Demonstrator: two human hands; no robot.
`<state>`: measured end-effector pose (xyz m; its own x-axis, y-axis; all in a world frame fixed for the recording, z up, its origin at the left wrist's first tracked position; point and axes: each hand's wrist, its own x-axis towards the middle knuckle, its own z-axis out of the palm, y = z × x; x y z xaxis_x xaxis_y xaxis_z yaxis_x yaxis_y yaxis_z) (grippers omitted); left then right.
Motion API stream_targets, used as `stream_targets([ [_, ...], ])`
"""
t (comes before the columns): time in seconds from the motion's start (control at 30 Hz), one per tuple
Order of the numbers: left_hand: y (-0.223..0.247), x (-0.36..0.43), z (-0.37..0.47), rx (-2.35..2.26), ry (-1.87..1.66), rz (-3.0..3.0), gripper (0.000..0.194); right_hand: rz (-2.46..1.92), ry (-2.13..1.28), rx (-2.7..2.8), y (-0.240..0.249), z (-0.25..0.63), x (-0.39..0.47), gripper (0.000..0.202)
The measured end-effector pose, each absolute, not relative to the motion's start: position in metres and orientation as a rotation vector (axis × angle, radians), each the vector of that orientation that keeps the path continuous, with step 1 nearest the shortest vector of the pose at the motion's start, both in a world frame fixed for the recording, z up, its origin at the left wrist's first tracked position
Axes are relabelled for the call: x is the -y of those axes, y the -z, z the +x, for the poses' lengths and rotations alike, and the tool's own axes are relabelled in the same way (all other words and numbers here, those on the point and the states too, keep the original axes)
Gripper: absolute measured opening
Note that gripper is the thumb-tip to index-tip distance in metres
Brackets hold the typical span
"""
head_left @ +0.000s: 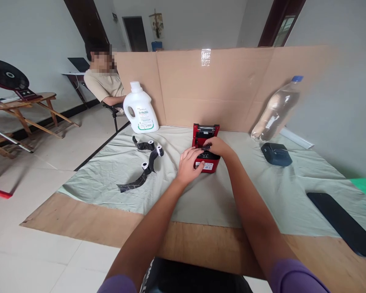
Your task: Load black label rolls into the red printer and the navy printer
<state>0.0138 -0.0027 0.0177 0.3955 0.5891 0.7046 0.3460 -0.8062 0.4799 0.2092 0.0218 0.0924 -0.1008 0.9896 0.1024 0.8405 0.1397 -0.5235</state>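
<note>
A small red and black printer point(206, 166) stands on the cloth with its lid point(206, 131) raised. My left hand point(189, 162) wraps around its near left corner, the thumb against the labelled front and the fingers across the top. From the right, my right hand point(217, 147) reaches over the opening with bent fingers closed on a dark patterned paper strip point(205, 148). The inside of the printer is mostly hidden by both hands. Left of it lie three small paper rolls: one at the back point(151, 144), one in the middle point(160, 151) and one in front point(144, 165), with black patterned tails unrolled.
A white detergent jug point(142, 112) and a leaning clear bottle point(276, 110) stand before a cardboard screen point(207, 89). On the right are a dark box-shaped device point(276, 154) and a black phone point(343, 221). Another person point(105, 83) sits beyond the left corner.
</note>
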Motion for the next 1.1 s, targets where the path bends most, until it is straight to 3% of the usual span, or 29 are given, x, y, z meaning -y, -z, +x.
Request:
stream_targets([
  [0.17, -0.018, 0.004, 0.012, -0.845, -1.351, 2.444, 0.044, -1.680, -0.814, 1.929, -0.118, 0.226, -0.002, 0.031],
  [0.27, -0.019, 0.005, 0.013, -0.842, -1.366, 2.467, 0.044, -1.703, -0.556, 1.687, -0.123, 0.234, -0.002, 0.021],
  [0.37, -0.024, 0.006, 0.015, -0.876, -1.314, 2.491, 0.048, -1.669, -0.218, 1.388, -0.111, 0.234, -0.015, 0.032],
  [0.47, -0.031, 0.009, 0.019, -0.933, -1.247, 2.493, 0.049, -1.553, -0.291, 1.291, -0.091, 0.231, -0.032, 0.055],
  [0.53, -0.033, 0.010, 0.021, -0.969, -1.236, 2.488, 0.045, -1.483, -0.391, 1.285, -0.081, 0.229, -0.039, 0.058],
  [0.8, -0.031, 0.014, 0.020, -0.842, -1.268, 2.516, 0.026, -1.374, -0.366, 1.268, -0.074, 0.230, -0.039, 0.026],
  [1.1, -0.035, 0.016, 0.020, -0.830, -1.241, 2.523, 0.028, -1.398, -0.391, 1.174, -0.075, 0.221, -0.030, 0.024],
])
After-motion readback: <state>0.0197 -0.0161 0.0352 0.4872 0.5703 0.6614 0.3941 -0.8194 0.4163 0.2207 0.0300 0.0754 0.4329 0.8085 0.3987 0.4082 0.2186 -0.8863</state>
